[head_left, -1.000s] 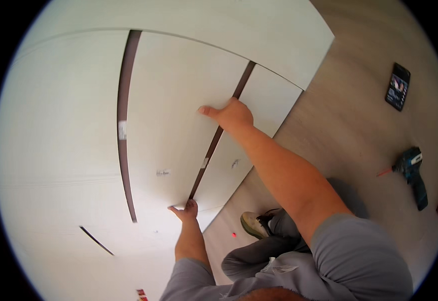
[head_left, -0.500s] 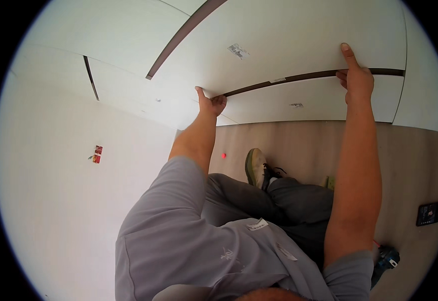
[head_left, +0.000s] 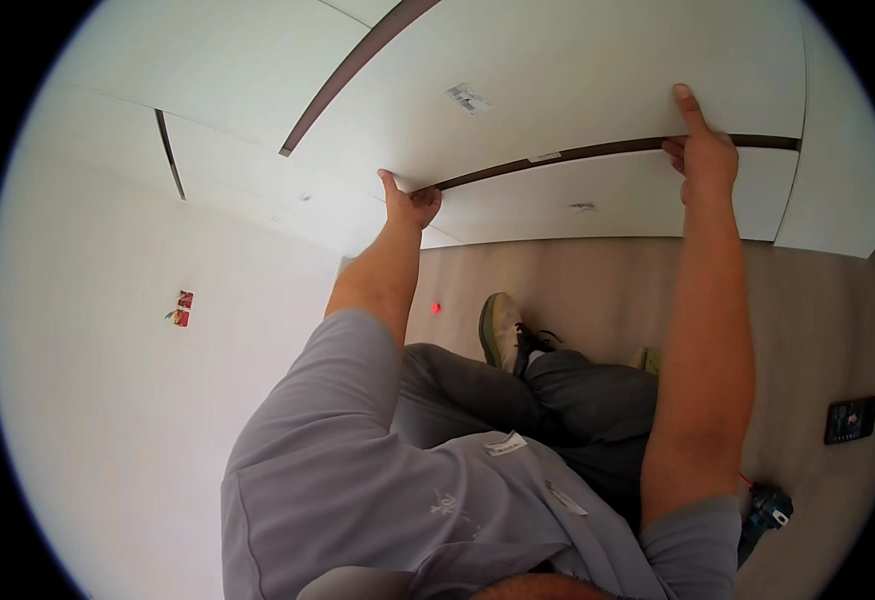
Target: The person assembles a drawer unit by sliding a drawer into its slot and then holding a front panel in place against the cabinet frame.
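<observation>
A wide white drawer front (head_left: 577, 75) spans the cabinet ahead of me, with a printed label (head_left: 468, 97) on its face. Below it runs a dark recessed gap (head_left: 587, 152), then a lower white drawer front (head_left: 647, 190). Toward the left end of the gap, my left hand (head_left: 412, 207) grips the upper front's bottom edge, thumb on the face and fingers curled into the gap. My right hand (head_left: 709, 158) holds the same edge near the right end, thumb pointing up the face. Both hands' fingertips are partly hidden in the recess.
On the wood-look floor lie a phone (head_left: 850, 420), a blue-black power tool (head_left: 769, 510) and a small red round thing (head_left: 435, 308). A yellow-green object (head_left: 651, 360) sits beside my leg, near my shoe (head_left: 502, 330). A white wall (head_left: 137, 400) stands left; a white panel (head_left: 842, 170) borders the drawers right.
The whole view has shifted slightly, so everything appears a little further left. Both hands keep the same hold, and the drawer front shows no clear movement.
</observation>
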The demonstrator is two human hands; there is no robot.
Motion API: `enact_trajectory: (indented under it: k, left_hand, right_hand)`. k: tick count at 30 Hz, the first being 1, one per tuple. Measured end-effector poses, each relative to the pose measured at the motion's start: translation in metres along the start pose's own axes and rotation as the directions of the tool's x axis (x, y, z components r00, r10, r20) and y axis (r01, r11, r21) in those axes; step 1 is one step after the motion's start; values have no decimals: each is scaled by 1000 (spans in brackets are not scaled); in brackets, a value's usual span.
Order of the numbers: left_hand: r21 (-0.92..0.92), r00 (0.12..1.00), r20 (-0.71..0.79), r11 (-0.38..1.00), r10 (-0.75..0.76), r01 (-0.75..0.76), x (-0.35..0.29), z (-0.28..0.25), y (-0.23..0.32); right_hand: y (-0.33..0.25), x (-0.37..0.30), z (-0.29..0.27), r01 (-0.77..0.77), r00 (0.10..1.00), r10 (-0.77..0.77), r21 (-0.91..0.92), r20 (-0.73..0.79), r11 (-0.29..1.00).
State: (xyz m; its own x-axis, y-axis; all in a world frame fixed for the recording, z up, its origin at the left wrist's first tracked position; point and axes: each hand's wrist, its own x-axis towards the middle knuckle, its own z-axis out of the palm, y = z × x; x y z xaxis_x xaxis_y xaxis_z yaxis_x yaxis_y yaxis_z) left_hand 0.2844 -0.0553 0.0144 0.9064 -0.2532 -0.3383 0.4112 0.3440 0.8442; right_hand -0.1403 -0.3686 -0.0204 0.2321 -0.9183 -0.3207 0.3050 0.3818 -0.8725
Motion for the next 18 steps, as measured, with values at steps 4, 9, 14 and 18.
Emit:
enact_trajectory:
  k: [4,9,14,18]
  left_hand:
    - [-65,995,54,994,-81,84,18,-13,5]
    - [-40,974,208,994,-94,104,16,-18,7]
    - [49,988,145,997,-58,51,5,-14,6]
    - [68,982,177,996,-60,48,0,-9,6]
  right_hand:
    - [5,9,0,30,998,-27,-63,53,998]
    - [-3,-1,-2,36,990,-74,-299,-116,953]
    - [-18,-31,-20,-5,1000,9,-172,20,985]
    - [-25,-40,-31,-19,996,30,-137,84,990]
